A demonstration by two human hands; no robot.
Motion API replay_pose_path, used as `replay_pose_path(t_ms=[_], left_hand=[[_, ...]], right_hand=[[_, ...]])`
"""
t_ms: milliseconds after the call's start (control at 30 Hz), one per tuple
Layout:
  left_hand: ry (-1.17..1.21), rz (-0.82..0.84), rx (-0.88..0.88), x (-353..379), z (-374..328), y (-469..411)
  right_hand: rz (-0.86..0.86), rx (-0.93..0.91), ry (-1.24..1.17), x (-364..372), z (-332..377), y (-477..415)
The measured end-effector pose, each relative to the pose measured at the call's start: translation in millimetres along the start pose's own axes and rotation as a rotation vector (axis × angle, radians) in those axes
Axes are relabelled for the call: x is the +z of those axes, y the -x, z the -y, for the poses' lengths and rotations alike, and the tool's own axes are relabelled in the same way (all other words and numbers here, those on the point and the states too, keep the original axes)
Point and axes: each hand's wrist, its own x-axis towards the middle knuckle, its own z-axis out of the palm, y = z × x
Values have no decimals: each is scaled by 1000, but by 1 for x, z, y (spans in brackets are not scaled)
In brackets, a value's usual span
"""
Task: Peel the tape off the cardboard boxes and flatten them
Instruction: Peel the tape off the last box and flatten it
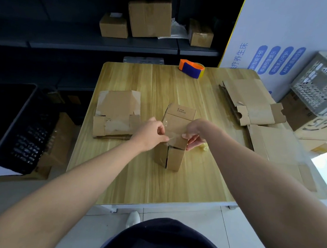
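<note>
Now, small box (pixel 172 158) stands upright on table (pixel 134 180) — your left hand (pixel 150 134), at box's left edge, pinches clear tape (pixel 167 131); your right hand (pixel 194 135), at box's right, grips its top flap.

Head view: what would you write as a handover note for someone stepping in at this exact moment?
Left hand pinches clear tape at the small box top edge. Right hand grips the box's raised flap.
The small box stands mid-table, not flattened.
Done: a flattened box lies on the left, a flattened pile on the right, and a tape wad by the right hand.
Left: finish peeling and flatten this box. The shelf boxes probably come next.
</note>
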Motion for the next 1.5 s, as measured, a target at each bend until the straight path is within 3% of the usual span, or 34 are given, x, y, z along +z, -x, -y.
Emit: replay_pose_path(t_ms=[133, 333, 867, 1167, 1367, 1500], left_hand=[[-54, -6, 4, 2, -2, 4], [127, -11, -35, 5, 1, 4], [24, -78, -36, 12, -9, 1], [25, -198, 14, 22, 1, 10], [74, -212, -73, 17, -7, -1], [-23, -248, -73, 17, -11, -7]], right_hand=[[-10, -15, -23, 0, -3, -3], [-27, -34, -24, 0, -5, -6], [-38, -75, 54, 5, -2, -2], [-43, -68, 36, 4, -4, -4], [-38, -70, 34, 5, -1, -7], [-23, -78, 34, 5, 0, -6]])
